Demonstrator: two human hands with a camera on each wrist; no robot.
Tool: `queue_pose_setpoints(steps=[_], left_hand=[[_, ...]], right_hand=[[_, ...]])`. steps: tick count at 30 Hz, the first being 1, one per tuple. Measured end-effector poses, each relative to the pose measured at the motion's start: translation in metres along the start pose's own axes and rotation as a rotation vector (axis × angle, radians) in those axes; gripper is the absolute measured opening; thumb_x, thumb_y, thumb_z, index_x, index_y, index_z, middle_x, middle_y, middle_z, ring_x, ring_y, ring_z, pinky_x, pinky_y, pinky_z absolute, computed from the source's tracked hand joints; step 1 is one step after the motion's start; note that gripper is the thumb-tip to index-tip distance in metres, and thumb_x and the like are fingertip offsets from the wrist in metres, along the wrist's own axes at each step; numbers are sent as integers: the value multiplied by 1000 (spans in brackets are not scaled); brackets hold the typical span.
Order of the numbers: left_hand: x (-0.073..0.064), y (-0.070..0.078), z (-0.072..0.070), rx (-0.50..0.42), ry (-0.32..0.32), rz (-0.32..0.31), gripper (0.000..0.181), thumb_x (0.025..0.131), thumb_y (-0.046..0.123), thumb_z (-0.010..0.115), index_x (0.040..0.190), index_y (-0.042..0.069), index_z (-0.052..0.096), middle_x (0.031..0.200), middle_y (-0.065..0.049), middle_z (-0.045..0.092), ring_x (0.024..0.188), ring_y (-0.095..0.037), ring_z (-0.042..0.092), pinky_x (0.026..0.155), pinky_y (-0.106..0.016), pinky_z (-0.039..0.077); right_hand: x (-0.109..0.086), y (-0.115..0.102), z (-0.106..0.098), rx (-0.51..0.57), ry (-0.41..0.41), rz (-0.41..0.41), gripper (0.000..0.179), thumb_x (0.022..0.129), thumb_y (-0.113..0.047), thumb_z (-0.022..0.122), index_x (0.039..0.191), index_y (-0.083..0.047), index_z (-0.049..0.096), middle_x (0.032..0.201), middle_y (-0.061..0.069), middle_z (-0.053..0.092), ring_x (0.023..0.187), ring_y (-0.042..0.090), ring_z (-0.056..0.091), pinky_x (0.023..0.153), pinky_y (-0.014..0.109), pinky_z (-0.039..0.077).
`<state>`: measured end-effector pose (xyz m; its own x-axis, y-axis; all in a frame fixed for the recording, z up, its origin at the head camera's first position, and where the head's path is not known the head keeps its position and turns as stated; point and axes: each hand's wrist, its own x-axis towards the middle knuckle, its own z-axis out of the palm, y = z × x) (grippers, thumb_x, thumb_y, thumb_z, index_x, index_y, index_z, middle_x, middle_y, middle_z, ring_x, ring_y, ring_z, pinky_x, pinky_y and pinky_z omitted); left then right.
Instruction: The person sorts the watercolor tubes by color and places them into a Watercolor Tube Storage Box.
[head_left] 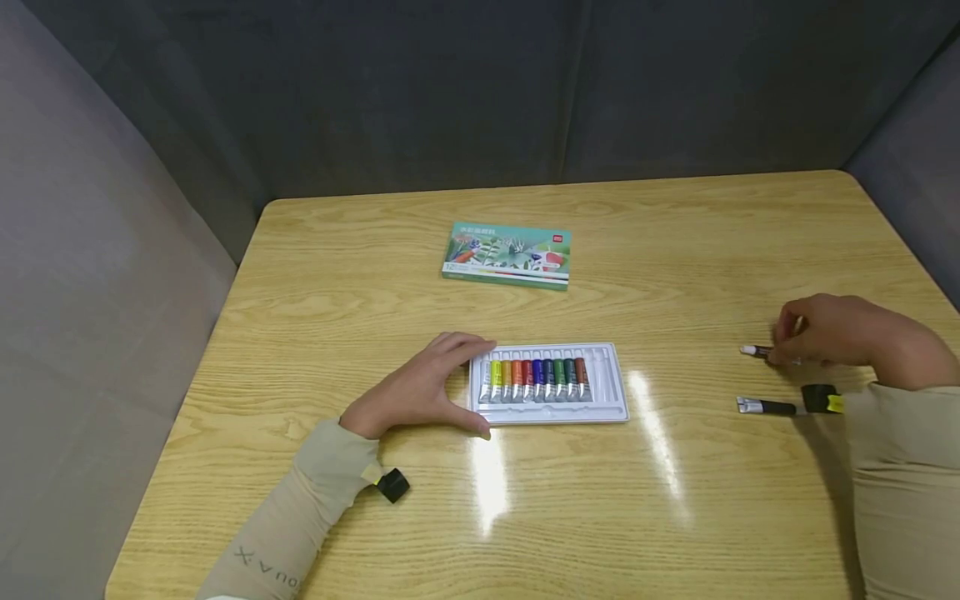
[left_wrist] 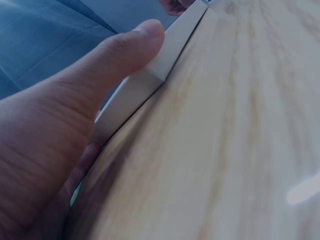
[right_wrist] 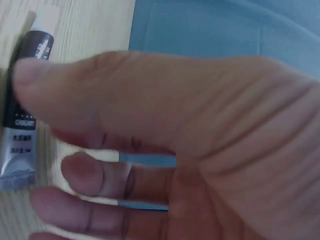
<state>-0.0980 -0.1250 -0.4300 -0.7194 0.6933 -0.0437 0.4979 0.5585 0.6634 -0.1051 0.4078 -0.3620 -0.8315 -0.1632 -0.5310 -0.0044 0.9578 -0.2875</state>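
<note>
A white plastic tray (head_left: 551, 414) lies on the table with a row of coloured paint tubes (head_left: 537, 379) in it. My left hand (head_left: 420, 385) holds the tray's left end, thumb at the near edge and fingers at the far edge. In the left wrist view the thumb (left_wrist: 142, 40) lies against the tray's side wall (left_wrist: 132, 97). Far to the right, my right hand (head_left: 832, 333) pinches a dark paint tube (right_wrist: 37, 47) with a white cap. My thumb covers its middle, and the index fingertip is hidden. Nearer me lies a black paint tube (head_left: 776, 407) with a silver end.
A green paint box (head_left: 506, 255) with a plant picture lies behind the tray. The wooden table (head_left: 337, 267) ends at a dark curtain (head_left: 420, 100) at the back, with grey cloth at both sides.
</note>
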Motion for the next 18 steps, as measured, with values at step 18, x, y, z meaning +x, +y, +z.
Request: queue_pose_setpoints(steps=[18], left_hand=[[0, 0, 0, -6, 5, 5, 114, 65, 65, 91, 160, 28, 41, 161, 10, 40, 149, -14, 37, 123, -46, 40]], right_hand=[[12, -17, 9, -65, 72, -108, 15, 91, -16, 77, 98, -13, 65, 98, 0, 71, 90, 15, 62, 75, 33, 47]])
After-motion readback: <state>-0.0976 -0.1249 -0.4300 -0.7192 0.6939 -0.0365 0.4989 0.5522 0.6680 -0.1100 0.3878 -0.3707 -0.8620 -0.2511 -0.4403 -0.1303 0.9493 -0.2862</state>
